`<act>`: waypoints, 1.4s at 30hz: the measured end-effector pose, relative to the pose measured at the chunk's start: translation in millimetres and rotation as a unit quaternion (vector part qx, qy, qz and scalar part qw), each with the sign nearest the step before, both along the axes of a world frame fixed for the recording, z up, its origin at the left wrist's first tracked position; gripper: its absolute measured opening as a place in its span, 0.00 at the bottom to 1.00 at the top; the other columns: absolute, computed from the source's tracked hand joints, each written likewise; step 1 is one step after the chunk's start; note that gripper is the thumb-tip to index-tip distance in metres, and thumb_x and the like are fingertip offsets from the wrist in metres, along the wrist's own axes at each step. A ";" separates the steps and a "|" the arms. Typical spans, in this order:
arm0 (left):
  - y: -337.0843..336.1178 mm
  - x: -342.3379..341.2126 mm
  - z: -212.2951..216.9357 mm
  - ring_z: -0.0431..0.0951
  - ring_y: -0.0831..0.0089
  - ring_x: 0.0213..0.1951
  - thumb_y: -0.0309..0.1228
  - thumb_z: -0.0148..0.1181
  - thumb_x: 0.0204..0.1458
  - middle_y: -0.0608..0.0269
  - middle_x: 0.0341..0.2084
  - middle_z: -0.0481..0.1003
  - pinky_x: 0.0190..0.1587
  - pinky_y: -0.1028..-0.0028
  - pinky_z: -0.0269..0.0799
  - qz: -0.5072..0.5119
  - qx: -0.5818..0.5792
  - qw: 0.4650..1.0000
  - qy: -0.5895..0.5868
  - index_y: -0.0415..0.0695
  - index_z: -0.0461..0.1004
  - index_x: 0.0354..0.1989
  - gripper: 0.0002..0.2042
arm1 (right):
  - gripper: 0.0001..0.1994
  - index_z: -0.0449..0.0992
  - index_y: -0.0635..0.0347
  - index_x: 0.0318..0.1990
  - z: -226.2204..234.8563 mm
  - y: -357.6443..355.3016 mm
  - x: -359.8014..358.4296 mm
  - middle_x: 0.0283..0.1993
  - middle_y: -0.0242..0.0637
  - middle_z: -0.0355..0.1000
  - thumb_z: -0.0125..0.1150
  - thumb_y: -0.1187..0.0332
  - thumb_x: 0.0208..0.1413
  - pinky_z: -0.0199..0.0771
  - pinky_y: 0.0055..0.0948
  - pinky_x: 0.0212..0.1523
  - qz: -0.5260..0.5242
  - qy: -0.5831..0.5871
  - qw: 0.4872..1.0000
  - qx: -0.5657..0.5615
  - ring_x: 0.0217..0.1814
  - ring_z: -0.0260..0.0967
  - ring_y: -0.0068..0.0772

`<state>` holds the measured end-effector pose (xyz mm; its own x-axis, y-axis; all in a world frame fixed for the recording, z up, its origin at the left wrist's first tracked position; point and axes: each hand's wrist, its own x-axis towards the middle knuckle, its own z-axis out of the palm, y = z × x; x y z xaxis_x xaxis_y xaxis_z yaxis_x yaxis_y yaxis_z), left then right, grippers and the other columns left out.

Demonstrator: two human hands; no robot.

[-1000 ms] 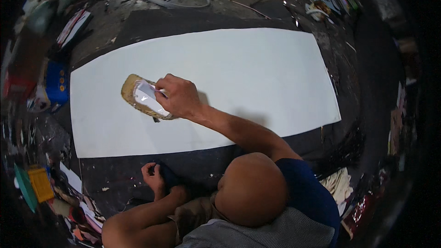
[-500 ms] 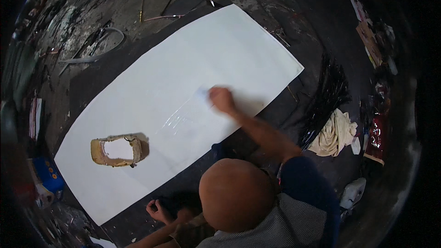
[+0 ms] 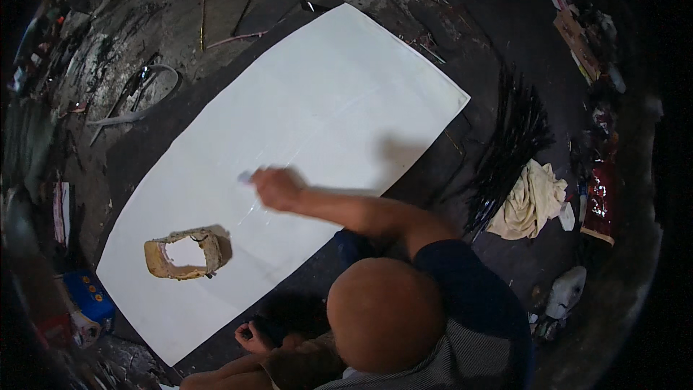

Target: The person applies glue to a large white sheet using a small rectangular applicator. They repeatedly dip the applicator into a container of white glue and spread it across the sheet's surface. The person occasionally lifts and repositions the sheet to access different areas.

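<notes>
A big white sheet [image 3: 310, 79] lies slantwise on the dark floor. My right hand [image 3: 280, 188] is over its middle, fingers closed on a small pale flat piece [image 3: 245, 177], blurred by motion. Thin shiny wet streaks [image 3: 254, 209] mark the sheet around that hand. On the sheet's near left part stands a crusted, cut-open tub [image 3: 153, 258] with white liquid [image 3: 185, 252] inside. My left hand [image 3: 253, 338] is low in the view, just off the sheet's near edge. Its fingers are curled, and what they hold, if anything, is hidden.
A crumpled cream cloth [image 3: 530, 202] lies to the right beside a bundle of black strands [image 3: 509, 126]. At the left stands a blue box [image 3: 90, 295]. Thin rods and a looped pale strip [image 3: 119, 120] lie beyond the sheet. A rounded bare shape [image 3: 386, 314], perhaps a bent knee, fills the lower middle.
My right hand has swept left and nearer across the sheet with the pale piece. Faint streaks now show farther up. The left hand stays curled; the whole view has shifted slightly.
</notes>
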<state>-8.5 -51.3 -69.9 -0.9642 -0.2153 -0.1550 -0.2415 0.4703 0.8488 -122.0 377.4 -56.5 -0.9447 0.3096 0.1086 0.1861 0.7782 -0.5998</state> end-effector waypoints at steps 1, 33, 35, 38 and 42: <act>-9.0 -1.6 -7.7 0.66 0.71 0.37 0.24 0.61 0.49 0.64 0.31 0.67 0.46 0.71 0.63 -0.001 -0.008 1.000 0.004 0.40 0.67 0.33 0.08 | 0.08 0.75 0.59 0.35 18.1 -18.8 -13.6 0.34 0.47 0.74 0.52 0.73 0.48 0.74 0.47 0.42 0.083 -0.027 0.996 0.037 0.39 0.74 0.48; -49.7 -3.9 -29.6 0.66 0.70 0.38 0.32 0.63 0.52 0.63 0.33 0.67 0.48 0.70 0.63 -0.034 0.004 0.999 0.005 0.41 0.69 0.35 0.10 | 0.05 0.70 0.57 0.27 20.0 83.9 192.1 0.26 0.41 0.69 0.59 0.69 0.51 0.73 0.44 0.28 -0.200 -0.002 0.953 0.227 0.26 0.69 0.47; -46.5 -3.9 -25.7 0.66 0.70 0.38 0.32 0.64 0.52 0.63 0.33 0.67 0.47 0.70 0.63 -0.026 -0.020 0.999 -0.007 0.42 0.69 0.35 0.11 | 0.04 0.69 0.58 0.26 -3.1 6.2 169.8 0.23 0.43 0.66 0.60 0.73 0.47 0.70 0.45 0.26 -0.084 0.103 0.984 0.122 0.25 0.67 0.47; -29.7 -3.4 -25.8 0.67 0.70 0.37 0.32 0.64 0.51 0.63 0.32 0.67 0.47 0.70 0.63 -0.028 -0.034 0.999 -0.002 0.42 0.70 0.35 0.11 | 0.04 0.70 0.59 0.26 29.5 -45.3 151.8 0.24 0.43 0.67 0.60 0.75 0.44 0.69 0.44 0.26 -0.051 0.130 0.990 0.011 0.25 0.68 0.47; -36.8 5.1 -22.6 0.66 0.71 0.37 0.31 0.65 0.51 0.63 0.32 0.68 0.46 0.71 0.64 0.024 -0.013 0.999 0.039 0.42 0.70 0.35 0.10 | 0.05 0.73 0.56 0.32 26.1 39.4 190.1 0.27 0.45 0.71 0.61 0.71 0.47 0.73 0.43 0.30 -0.203 0.043 0.977 0.051 0.29 0.72 0.49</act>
<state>-3.4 -88.0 -92.4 -0.9618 -0.2638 -0.0734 -0.1974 0.4824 0.8534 68.0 416.8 -30.5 -0.7328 0.6394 0.2328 0.4432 0.7081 -0.5497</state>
